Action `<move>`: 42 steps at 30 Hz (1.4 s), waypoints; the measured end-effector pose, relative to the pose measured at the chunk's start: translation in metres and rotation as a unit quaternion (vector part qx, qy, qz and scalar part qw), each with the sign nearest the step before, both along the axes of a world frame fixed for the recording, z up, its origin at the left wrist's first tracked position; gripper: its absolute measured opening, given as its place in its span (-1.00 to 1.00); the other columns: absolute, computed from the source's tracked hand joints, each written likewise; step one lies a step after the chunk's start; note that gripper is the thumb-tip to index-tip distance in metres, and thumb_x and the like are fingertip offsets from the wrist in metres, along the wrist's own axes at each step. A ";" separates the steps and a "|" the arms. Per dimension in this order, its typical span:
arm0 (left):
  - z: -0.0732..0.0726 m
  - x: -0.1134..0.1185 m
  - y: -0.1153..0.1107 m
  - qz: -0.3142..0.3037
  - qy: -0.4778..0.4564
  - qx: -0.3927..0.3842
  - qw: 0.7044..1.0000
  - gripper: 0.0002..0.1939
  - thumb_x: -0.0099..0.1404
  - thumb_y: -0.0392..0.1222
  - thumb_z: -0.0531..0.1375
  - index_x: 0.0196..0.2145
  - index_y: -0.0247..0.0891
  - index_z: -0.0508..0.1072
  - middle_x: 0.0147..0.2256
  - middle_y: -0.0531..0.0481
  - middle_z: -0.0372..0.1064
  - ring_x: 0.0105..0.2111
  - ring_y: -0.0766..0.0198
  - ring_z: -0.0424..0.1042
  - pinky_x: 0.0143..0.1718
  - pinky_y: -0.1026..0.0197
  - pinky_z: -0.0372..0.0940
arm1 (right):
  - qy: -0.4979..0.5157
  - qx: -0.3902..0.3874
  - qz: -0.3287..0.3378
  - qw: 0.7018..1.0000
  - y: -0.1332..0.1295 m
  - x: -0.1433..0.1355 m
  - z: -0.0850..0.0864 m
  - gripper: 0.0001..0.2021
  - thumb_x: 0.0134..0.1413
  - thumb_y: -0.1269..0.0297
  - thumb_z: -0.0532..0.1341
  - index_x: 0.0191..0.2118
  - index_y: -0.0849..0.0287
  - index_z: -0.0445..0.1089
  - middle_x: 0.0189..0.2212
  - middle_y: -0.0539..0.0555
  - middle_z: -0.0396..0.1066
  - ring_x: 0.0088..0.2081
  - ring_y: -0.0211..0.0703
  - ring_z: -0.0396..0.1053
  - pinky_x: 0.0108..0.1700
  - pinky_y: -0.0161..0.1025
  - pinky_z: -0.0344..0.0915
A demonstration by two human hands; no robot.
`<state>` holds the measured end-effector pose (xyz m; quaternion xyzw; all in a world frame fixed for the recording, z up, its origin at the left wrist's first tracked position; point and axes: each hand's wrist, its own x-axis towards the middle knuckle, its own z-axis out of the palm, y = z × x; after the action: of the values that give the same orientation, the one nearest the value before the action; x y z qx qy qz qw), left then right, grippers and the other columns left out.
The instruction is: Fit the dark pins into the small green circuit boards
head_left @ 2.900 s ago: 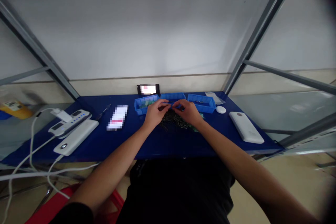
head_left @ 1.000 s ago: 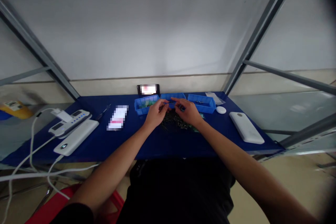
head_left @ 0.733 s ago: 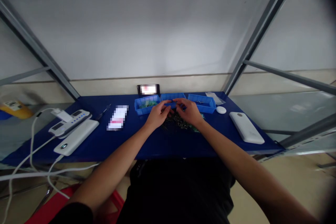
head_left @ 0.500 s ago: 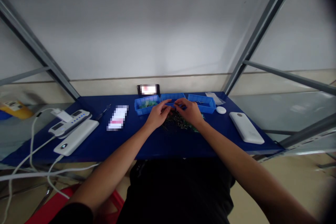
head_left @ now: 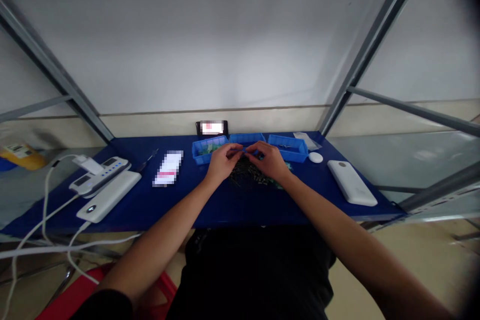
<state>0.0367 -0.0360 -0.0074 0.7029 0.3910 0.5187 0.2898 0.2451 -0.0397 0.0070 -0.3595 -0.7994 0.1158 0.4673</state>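
Observation:
My left hand (head_left: 224, 161) and my right hand (head_left: 268, 159) meet over a pile of small dark metallic pieces (head_left: 252, 175). Thumb and fingers are pinched on both sides, the tips almost touching. Whatever sits between them is too small to make out. Just behind my hands stand three blue bins. The left blue bin (head_left: 195, 154) holds small greenish pieces (head_left: 210, 148). Partly covered by my fingers is the middle blue bin (head_left: 247, 137). A few thin pieces lie in the right blue bin (head_left: 300, 156). More green bits show beside the pile near my right wrist.
On the blue table (head_left: 157, 210), a phone (head_left: 168, 168), a screwdriver-like tool (head_left: 147, 162), a power strip (head_left: 101, 175) and a white power bank (head_left: 108, 197) lie left. Another phone (head_left: 212, 129) leans behind. Right are a white round object (head_left: 315, 157) and a second power bank (head_left: 351, 183).
My fingertips have drawn closer together, the left fingers curling in and the right hand shifting slightly left. The bins and other objects stay where they were.

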 end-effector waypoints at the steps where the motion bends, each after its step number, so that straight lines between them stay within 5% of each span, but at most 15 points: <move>1: -0.001 0.000 0.001 0.006 0.002 -0.001 1.000 -0.86 0.38 -0.20 0.32 -0.11 -0.18 0.57 -0.11 -0.10 0.63 -0.16 0.10 0.66 -0.03 -0.03 0.56 | 0.001 -0.001 -0.007 1.000 0.000 0.000 0.000 -0.89 0.29 0.29 0.29 -0.12 0.06 0.56 -0.22 0.05 0.57 -0.24 -0.15 0.52 -0.16 -0.18 0.49; 12: -0.003 -0.003 0.001 0.009 0.096 0.048 0.994 -0.85 0.36 -0.31 0.27 -0.20 -0.11 0.62 -0.13 0.01 0.65 -0.16 0.12 0.63 -0.03 -0.03 0.51 | 0.013 0.007 0.011 1.000 0.002 0.002 -0.002 -0.81 0.33 0.34 0.21 -0.06 0.03 0.56 -0.09 0.09 0.58 -0.17 -0.11 0.56 -0.12 -0.13 0.52; 20: -0.001 0.000 -0.001 -0.004 0.036 0.018 0.999 -0.87 0.41 -0.14 0.32 -0.11 -0.15 0.55 -0.13 -0.07 0.64 -0.11 0.10 0.64 -0.02 0.00 0.50 | -0.010 -0.018 -0.005 1.000 0.006 0.002 -0.007 -0.87 0.20 0.39 0.27 -0.17 0.08 0.56 -0.24 0.04 0.60 -0.26 -0.13 0.55 -0.17 -0.17 0.48; 25: 0.004 0.000 -0.004 -0.007 0.029 0.008 1.000 -0.68 0.42 -0.09 0.31 0.09 -0.12 0.49 -0.10 -0.08 0.65 -0.11 0.08 0.65 -0.03 -0.01 0.50 | -0.010 -0.036 -0.009 0.999 0.005 0.001 -0.004 -0.92 0.19 0.37 0.28 -0.21 0.08 0.51 -0.30 0.00 0.59 -0.30 -0.15 0.55 -0.22 -0.21 0.46; 28: 0.005 0.001 -0.006 -0.003 0.042 0.020 0.999 -0.63 0.43 -0.14 0.30 0.16 -0.12 0.44 -0.07 -0.07 0.64 -0.11 0.09 0.64 -0.04 -0.01 0.50 | 0.022 -0.017 -0.051 0.998 0.006 0.008 0.001 -0.92 0.23 0.34 0.27 -0.17 0.08 0.49 -0.26 0.04 0.60 -0.33 -0.14 0.53 -0.24 -0.21 0.45; 34: 0.003 0.001 -0.006 0.005 0.157 0.087 0.984 -0.89 0.42 -0.18 0.29 -0.11 -0.12 0.59 -0.14 -0.05 0.64 -0.13 0.06 0.61 -0.09 0.00 0.49 | 0.046 0.072 -0.153 0.985 0.009 0.023 0.008 -0.89 0.32 0.33 0.21 -0.11 0.09 0.47 -0.25 0.09 0.57 -0.35 -0.10 0.47 -0.19 -0.13 0.44; 42: -0.003 0.002 -0.005 -0.038 0.206 0.138 0.968 -0.89 0.43 -0.15 0.30 -0.11 -0.08 0.61 -0.11 -0.04 0.63 -0.03 0.06 0.57 0.12 -0.09 0.41 | 0.038 0.129 -0.135 0.982 -0.002 0.031 0.023 -0.70 0.35 0.46 0.10 -0.01 0.04 0.52 -0.02 0.18 0.49 0.05 0.07 0.47 0.10 0.05 0.45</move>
<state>0.0388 -0.0414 -0.0108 0.8423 0.3396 0.4002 0.1226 0.2757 -0.0421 0.0300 -0.3963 -0.7330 -0.0392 0.5515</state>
